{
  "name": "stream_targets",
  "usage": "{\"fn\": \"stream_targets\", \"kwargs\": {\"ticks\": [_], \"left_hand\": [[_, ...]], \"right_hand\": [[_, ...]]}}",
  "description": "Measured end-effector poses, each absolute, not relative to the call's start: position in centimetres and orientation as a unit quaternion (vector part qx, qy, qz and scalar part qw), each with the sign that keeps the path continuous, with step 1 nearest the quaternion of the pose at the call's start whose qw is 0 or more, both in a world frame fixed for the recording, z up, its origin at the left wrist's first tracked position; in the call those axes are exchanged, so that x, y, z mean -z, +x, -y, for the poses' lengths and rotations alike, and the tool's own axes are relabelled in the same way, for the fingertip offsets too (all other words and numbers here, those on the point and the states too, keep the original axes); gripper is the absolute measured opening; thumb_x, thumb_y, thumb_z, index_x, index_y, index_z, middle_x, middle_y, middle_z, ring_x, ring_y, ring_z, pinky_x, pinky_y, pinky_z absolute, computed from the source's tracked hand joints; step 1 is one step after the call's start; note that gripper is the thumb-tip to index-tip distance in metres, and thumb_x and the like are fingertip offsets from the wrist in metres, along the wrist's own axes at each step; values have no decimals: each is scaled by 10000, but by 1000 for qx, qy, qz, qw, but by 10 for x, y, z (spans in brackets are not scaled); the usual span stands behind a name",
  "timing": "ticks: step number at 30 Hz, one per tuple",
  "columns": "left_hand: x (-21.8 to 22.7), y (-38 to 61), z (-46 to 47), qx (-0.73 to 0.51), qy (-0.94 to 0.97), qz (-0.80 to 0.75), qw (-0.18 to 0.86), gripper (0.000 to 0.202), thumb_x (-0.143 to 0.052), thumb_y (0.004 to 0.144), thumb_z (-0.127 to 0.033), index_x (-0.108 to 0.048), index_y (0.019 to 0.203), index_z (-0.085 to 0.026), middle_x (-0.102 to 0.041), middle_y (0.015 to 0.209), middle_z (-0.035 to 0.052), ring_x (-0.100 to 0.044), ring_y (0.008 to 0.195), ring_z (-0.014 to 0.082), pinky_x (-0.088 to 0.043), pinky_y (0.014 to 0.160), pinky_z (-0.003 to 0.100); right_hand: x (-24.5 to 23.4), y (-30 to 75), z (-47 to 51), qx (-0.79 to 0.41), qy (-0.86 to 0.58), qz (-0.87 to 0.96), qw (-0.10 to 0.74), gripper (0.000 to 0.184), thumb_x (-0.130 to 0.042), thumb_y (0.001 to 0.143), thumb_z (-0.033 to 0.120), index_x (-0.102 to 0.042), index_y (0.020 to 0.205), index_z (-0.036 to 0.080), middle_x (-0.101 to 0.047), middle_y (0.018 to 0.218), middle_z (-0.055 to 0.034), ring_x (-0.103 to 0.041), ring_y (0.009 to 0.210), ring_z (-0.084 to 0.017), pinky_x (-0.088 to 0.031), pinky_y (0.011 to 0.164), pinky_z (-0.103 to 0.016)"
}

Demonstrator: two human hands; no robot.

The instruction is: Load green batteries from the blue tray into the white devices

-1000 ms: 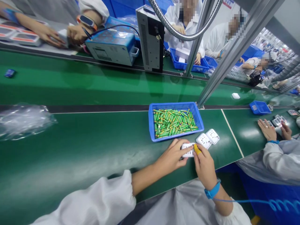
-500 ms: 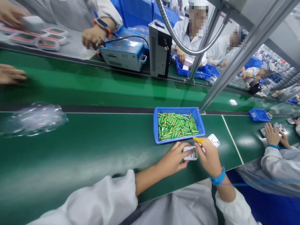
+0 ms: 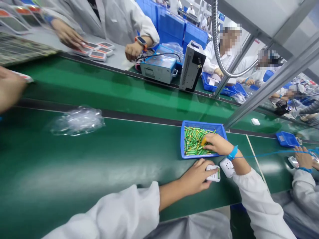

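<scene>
My left hand (image 3: 198, 177) is closed around a white plastic device (image 3: 213, 173) held low over the green bench. A green battery (image 3: 218, 173) lies in the slot at the device's right end, and a fingertip rests beside it. My right hand (image 3: 218, 144) reaches into a blue bin (image 3: 182, 139) full of loose green batteries (image 3: 193, 141). Its thumb and forefinger are apart, the forefinger tip covered in yellow and touching the batteries. Nothing shows held between them. A second white device (image 3: 226, 167) with small slots lies under my right forearm, partly hidden.
A crumpled clear plastic bag (image 3: 81, 121) lies to the left. Beyond the bin runs a green belt (image 3: 139, 99) with a small white piece (image 3: 255, 121). A slanted metal post (image 3: 264, 89) rises behind the bin. Co-workers' hands are at far left, across and right.
My right hand has moved from beside the held device up and into the battery bin. My left hand still holds the device. The view has shifted left, and a co-worker's hand at far left comes nearer.
</scene>
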State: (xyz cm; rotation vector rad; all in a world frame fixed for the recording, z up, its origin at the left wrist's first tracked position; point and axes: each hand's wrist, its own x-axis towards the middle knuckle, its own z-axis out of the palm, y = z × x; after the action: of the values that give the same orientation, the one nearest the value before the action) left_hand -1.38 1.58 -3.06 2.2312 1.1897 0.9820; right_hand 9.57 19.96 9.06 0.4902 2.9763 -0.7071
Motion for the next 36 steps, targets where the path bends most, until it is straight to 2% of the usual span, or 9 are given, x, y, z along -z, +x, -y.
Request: {"fn": "stream_targets", "kwargs": {"ticks": [2,7,13,18,23,27,31,36], "left_hand": [[34,-13,-16,-357,800,-429,218,626,-816,890,-140,-679,1487,-269,-612,1475,105,-567,1271,324,-522,1141,463],[34,-13,-15,-362,792,-427,243,633,-834,881,-138,-682,1478,-282,-604,1478,92,-561,1291,326,-515,1157,470],[32,-14,-14,-355,790,-428,258,642,-826,893,-119,-669,1487,-305,-596,1498,90,-568,1301,320,-522,1151,482],[30,-16,-14,-351,774,-438,292,734,-842,892,-109,-583,1554,-290,-601,1546,87,-559,1354,320,-518,1176,487],[26,-19,-13,-349,770,-438,307,712,-814,920,-107,-560,1565,-270,-621,1555,94,-557,1384,311,-510,1201,495],[26,-21,-13,-346,774,-439,298,660,-775,968,-148,-566,1579,-284,-628,1550,102,-579,1373,308,-529,1183,493],[27,-20,-13,-353,770,-438,301,659,-783,964,-148,-570,1573,-286,-638,1543,99,-596,1340,305,-540,1166,486],[26,-19,-13,-357,765,-440,306,645,-777,966,-145,-573,1562,-284,-640,1547,95,-594,1344,308,-536,1167,493]], "right_hand": [[-98,108,-198,239,193,-951,-13,36,-765,1009,210,-801,1008,213,-783,955,-41,-725,941,-219,-584,923,-357],[-110,148,-178,272,281,-915,-96,214,-714,1062,415,-828,1055,234,-793,859,-16,-676,731,-174,-553,752,-290],[-102,201,-125,282,383,-855,-206,332,-717,1044,543,-850,1116,248,-788,860,-43,-659,697,-196,-552,695,-323],[-56,240,-60,247,479,-795,-279,216,-733,1052,447,-823,1083,253,-772,836,-36,-665,695,-207,-553,699,-345],[-12,232,-19,205,497,-781,-318,162,-706,1076,367,-803,1137,252,-762,909,-53,-677,746,-216,-568,697,-356],[-3,212,-16,191,469,-787,-352,122,-689,1085,294,-797,1117,247,-774,956,-72,-731,877,-240,-619,788,-383],[-1,206,-17,161,468,-780,-383,95,-714,1072,287,-799,1099,254,-775,1009,-91,-755,942,-259,-655,833,-413],[1,205,-11,160,452,-794,-374,197,-680,1077,182,-793,1219,258,-793,1149,-108,-776,1070,-263,-672,940,-428]]}}
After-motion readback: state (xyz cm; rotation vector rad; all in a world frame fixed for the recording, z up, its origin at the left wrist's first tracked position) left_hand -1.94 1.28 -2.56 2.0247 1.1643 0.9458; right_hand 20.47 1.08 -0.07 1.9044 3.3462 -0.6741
